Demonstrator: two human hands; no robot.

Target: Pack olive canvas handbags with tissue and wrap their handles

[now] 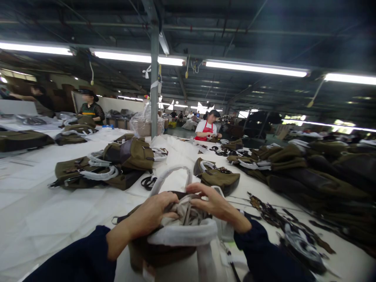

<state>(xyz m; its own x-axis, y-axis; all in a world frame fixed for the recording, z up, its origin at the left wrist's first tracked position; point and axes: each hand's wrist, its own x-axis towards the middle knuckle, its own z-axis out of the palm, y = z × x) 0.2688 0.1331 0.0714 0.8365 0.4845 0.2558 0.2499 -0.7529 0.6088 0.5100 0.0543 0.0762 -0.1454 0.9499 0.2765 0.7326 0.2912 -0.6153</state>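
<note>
An olive and dark brown bag (164, 252) stands upright at the lower middle, its mouth facing up. Pale grey lining (188, 209) bulges in the opening. White wrapping covers both handles, the near handle (185, 234) lying in front of the opening and the far one (173, 169) arching behind it. My left hand (152, 213) is at the left of the mouth, fingers bent against the lining and rim. My right hand (216, 203) reaches in from the right, its fingers curved over the lining and far rim, thumb apart.
More olive bags lie on the white-covered table (73, 211), at left (132, 156), beyond (220, 178) and piled at right (317, 180). Dark straps (270, 211) lie at right. A person in a red apron (207, 129) is across the table; another (89, 107) is far left.
</note>
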